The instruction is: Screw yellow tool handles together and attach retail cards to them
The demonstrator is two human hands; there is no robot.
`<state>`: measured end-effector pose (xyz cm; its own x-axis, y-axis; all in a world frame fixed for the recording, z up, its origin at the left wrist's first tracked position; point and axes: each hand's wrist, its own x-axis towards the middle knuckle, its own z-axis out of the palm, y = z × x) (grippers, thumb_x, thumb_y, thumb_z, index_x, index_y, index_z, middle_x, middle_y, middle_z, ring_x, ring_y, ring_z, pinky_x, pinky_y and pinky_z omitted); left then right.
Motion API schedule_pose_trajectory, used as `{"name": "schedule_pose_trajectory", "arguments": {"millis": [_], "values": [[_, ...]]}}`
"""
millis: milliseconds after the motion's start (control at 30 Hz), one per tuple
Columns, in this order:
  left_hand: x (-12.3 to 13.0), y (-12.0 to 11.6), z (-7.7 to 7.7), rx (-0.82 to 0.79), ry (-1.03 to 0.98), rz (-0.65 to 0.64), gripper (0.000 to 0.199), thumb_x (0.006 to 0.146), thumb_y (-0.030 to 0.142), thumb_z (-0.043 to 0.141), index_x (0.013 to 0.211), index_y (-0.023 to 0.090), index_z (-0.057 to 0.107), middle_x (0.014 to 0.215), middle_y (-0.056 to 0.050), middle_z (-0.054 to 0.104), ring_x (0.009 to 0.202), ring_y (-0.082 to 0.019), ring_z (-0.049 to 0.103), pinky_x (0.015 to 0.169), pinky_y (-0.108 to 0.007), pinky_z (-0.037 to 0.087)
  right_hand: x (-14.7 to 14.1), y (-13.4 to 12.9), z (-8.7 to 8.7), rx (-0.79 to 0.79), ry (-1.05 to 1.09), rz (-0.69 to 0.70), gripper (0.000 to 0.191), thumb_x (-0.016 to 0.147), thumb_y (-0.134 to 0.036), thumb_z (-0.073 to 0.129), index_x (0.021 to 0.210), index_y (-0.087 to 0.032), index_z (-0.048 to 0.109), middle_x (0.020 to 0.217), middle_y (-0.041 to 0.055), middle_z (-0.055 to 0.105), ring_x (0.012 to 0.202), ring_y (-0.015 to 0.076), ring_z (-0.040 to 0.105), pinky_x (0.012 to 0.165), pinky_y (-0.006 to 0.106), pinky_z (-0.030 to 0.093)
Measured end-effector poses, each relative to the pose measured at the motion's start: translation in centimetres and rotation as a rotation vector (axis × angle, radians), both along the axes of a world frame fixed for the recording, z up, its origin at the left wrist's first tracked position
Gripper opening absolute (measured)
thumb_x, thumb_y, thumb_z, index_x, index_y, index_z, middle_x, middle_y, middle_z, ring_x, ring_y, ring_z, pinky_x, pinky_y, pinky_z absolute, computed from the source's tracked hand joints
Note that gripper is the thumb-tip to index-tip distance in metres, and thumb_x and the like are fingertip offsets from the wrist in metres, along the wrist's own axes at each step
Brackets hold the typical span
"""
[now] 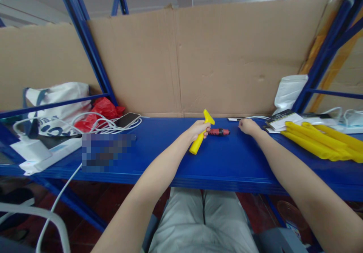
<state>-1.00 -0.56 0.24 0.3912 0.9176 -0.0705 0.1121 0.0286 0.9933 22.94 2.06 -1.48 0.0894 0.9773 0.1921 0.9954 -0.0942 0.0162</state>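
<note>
My left hand [199, 129] is closed round a yellow tube-like piece [196, 145] with a flared top end, held tilted over the middle of the blue table. Just right of those fingers lies a red-and-black cylindrical tool [219, 132]; its left end reaches the fingertips, and I cannot tell if they touch it. Further right, my right hand [247, 126] rests low at the tabletop with its fingers curled in. A small flat white-and-black item [236, 119] lies right behind its fingertips. Whatever those fingers hold, if anything, is hidden.
Several yellow tube-like pieces [320, 139] lie at the right, beside dark-and-white cards [283, 120] and a white pouch [290, 90]. On the left are a phone [127, 120], white cables, a red plastic bag [103, 110], a cloth bag [65, 94] and a power strip [56, 155]. Cardboard [221, 60] stands behind.
</note>
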Motion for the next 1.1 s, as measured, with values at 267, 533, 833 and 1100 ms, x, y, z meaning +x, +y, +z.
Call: {"name": "schedule_pose_trajectory", "arguments": {"millis": [267, 533, 833, 1100], "values": [[0.0, -0.5, 0.4, -0.016, -0.032, 0.013, 0.018, 0.08, 0.005, 0.041, 0.069, 0.019, 0.04, 0.045, 0.009, 0.04, 0.03, -0.004, 0.032, 0.036, -0.019, 0.024, -0.8, 0.1, 0.1, -0.042, -0.104, 0.1, 0.029, 0.077, -0.004, 0.043, 0.096, -0.005, 0.065, 0.099, 0.021, 0.065, 0.1, 0.0253, 0.06, 0.081, 0.029, 0.044], [0.0, -0.9, 0.8, -0.024, -0.034, 0.013, 0.021, 0.081, 0.004, 0.04, 0.066, 0.018, 0.039, 0.043, 0.008, 0.039, 0.03, -0.004, 0.031, 0.036, -0.019, 0.025, -0.7, 0.2, 0.0, -0.022, -0.097, 0.126, 0.031, 0.076, -0.003, 0.042, 0.095, -0.006, 0.066, 0.1, 0.0192, 0.066, 0.1, 0.0247, 0.06, 0.08, 0.028, 0.044], [0.1, -0.9, 0.8, -0.023, -0.035, 0.011, 0.021, 0.081, 0.004, 0.04, 0.066, 0.018, 0.039, 0.043, 0.008, 0.04, 0.029, -0.004, 0.031, 0.035, -0.019, 0.024, -1.0, 0.7, -0.2, 0.147, 0.076, 0.206, 0.025, 0.072, -0.004, 0.046, 0.085, -0.013, 0.064, 0.088, 0.0121, 0.068, 0.086, 0.0197, 0.063, 0.074, 0.025, 0.045], [0.0, -0.6, 0.5, -0.014, -0.056, -0.026, 0.02, 0.082, 0.007, 0.039, 0.066, 0.018, 0.04, 0.044, 0.008, 0.039, 0.029, -0.003, 0.032, 0.034, -0.019, 0.025, -4.3, -0.9, 1.3, 0.344, 0.651, 0.411, 0.007, 0.069, -0.013, 0.057, 0.075, -0.016, 0.056, 0.076, 0.0049, 0.065, 0.068, 0.0132, 0.06, 0.068, 0.027, 0.049]]}}
